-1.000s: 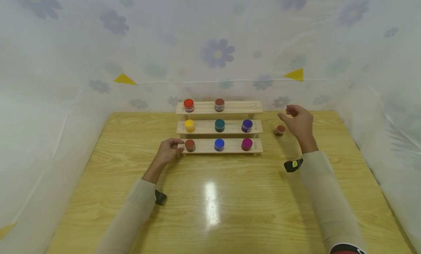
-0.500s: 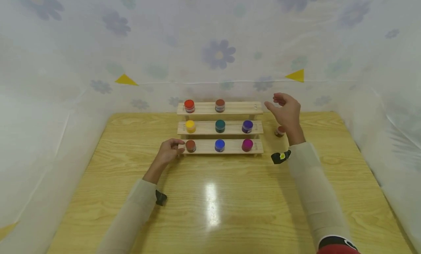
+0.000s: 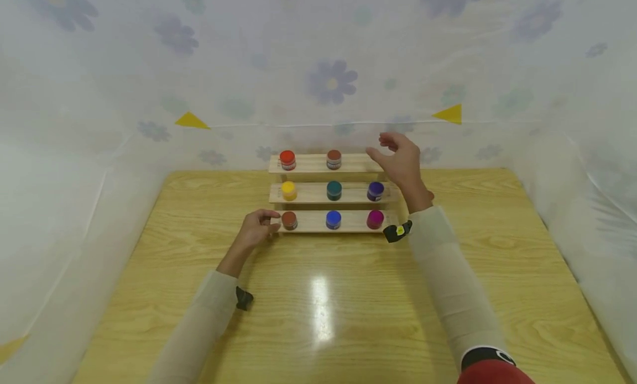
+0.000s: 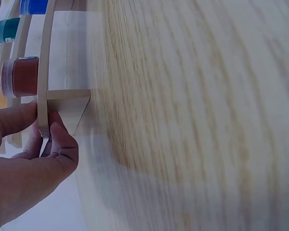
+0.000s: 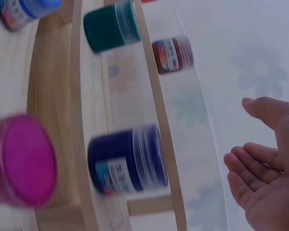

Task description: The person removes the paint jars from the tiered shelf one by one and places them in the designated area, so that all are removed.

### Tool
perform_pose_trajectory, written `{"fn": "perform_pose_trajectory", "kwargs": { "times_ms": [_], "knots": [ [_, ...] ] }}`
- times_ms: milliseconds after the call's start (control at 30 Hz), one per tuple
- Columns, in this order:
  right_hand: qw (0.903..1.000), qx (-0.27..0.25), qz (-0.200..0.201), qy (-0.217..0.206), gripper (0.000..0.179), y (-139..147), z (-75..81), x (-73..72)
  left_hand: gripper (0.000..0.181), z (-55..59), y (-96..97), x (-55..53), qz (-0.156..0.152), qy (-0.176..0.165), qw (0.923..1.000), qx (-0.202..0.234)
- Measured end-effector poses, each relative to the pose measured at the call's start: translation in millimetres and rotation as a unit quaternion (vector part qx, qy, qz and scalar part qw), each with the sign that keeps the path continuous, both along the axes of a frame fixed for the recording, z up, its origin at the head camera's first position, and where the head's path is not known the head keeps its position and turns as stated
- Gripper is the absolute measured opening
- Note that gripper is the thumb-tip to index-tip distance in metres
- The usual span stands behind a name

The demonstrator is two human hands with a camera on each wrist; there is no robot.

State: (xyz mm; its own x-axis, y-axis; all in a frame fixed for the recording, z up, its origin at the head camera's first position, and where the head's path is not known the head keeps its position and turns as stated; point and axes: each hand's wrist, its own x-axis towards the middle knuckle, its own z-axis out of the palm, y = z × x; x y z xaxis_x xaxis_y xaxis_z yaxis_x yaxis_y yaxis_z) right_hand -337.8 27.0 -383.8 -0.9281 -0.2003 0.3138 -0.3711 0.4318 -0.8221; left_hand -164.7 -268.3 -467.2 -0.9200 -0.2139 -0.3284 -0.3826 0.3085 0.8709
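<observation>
A three-tier wooden rack (image 3: 308,229) holds several small paint jars. My left hand (image 3: 256,229) grips the left end of its lowest shelf; in the left wrist view the thumb lies on top and the fingers curl underneath, close to a brown paint jar (image 4: 26,77). My right hand (image 3: 400,157) is held over the right end of the top shelf, thumb and fingers apart, with nothing in it. In the right wrist view that hand (image 5: 269,168) is beyond the dark blue-violet jar (image 5: 125,159) and apart from it.
The top shelf carries a red jar (image 3: 287,160) and a reddish-brown one (image 3: 334,159). Below are yellow (image 3: 288,190), green (image 3: 334,190), blue (image 3: 333,220) and magenta (image 3: 375,219) jars. Another brown jar (image 3: 431,195) on the table is mostly hidden by my right wrist. A flowered curtain hangs behind.
My right hand has moved left, from above the loose brown jar to over the top shelf's right end. My left hand has kept its grip on the rack.
</observation>
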Motion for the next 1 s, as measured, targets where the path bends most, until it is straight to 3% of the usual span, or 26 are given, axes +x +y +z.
{"fn": "perform_pose_trajectory", "kwargs": {
  "times_ms": [433,600,1000],
  "knots": [
    [0.9979,-0.007,0.051,-0.040,0.053,-42,-4.2,10.2,0.030,-0.7,-1.0,2.2,0.001,0.002,1.0000,0.003],
    [0.9964,-0.006,0.050,-0.069,0.054,-47,-9.5,12.4,0.031,-0.4,2.0,1.6,-0.008,0.007,0.9999,0.007],
    [0.9953,0.018,0.058,-0.075,0.050,-55,-20.2,16.9,0.030,2.7,6.4,1.8,-0.003,0.000,1.0000,0.004]
  ]
}}
